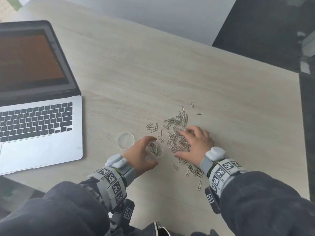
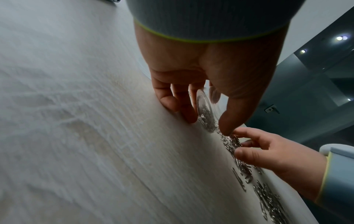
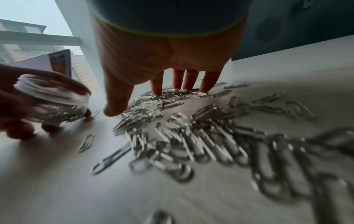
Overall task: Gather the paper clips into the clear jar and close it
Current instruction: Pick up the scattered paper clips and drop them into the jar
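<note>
From the head view, your left hand [image 1: 139, 155] curls round the small clear plastic jar [image 1: 155, 149], tipped with its open mouth toward the pile, a few clips already inside. Your right hand [image 1: 196, 143] lies spread, fingers straight, pressed down onto the heap of silver metal paper clips [image 1: 177, 133] scattered across the pale wood-grain desk [image 1: 170, 74]. The round clear lid [image 1: 126, 140] sits on the desk just left of the jar, apart from it. An open silver laptop [image 1: 39, 116] stands at the far left.

From the left wrist, your thumb and fingers [image 2: 184, 109] grip the jar [image 2: 205, 112], low at the desk surface. The right hand [image 2: 268, 153] is just beyond, its fingertips on the clips [image 2: 231, 142].

From the right wrist, your four fingers [image 3: 178, 78] stand straight on the clips [image 3: 191, 136], thumb splayed out toward the jar [image 3: 55, 97]. The jar is tilted in the left hand [image 3: 17, 106], lifted slightly on one side, clips gathered at its lower wall.
</note>
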`<control>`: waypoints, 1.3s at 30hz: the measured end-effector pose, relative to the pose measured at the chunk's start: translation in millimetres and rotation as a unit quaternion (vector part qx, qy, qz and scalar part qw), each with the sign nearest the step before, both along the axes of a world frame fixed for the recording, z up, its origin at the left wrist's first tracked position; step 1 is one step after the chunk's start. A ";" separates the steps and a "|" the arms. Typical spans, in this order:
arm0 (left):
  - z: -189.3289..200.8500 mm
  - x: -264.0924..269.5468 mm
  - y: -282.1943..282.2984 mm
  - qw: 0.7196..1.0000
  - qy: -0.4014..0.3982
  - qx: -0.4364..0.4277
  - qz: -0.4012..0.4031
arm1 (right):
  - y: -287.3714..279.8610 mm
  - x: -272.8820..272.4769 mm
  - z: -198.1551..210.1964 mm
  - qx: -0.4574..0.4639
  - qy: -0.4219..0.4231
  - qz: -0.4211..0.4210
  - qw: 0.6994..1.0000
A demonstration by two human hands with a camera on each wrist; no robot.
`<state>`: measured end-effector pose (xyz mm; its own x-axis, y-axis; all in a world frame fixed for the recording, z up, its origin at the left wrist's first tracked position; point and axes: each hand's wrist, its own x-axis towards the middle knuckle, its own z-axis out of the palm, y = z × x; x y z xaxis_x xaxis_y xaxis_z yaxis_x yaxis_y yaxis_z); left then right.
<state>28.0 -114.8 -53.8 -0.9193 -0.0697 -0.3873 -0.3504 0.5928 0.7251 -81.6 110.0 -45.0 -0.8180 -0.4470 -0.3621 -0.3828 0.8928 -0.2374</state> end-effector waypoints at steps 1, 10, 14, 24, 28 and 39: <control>0.1 -0.2 0.8 1.000 -0.001 -0.002 0.001 | 2.0 3.9 -2.5 -0.018 0.003 0.005 1.000; 3.3 -0.6 16.9 1.000 -0.001 -0.013 -0.018 | 23.5 12.0 -2.4 -0.103 -0.019 -0.047 0.993; 3.6 0.4 31.6 0.999 -0.003 -0.010 -0.038 | 28.0 10.6 2.4 -0.099 -0.044 -0.088 0.990; 1.8 -2.6 53.7 0.998 -0.013 -0.004 -0.066 | 15.5 35.3 25.9 -0.236 -0.107 -0.178 0.949; 2.9 -4.4 61.2 0.997 -0.018 0.002 -0.078 | 0.8 43.9 35.0 -0.259 -0.116 -0.129 0.950; -4.0 -1.5 55.8 0.997 -0.009 0.022 -0.076 | 10.7 58.3 52.6 -0.288 -0.156 -0.127 0.936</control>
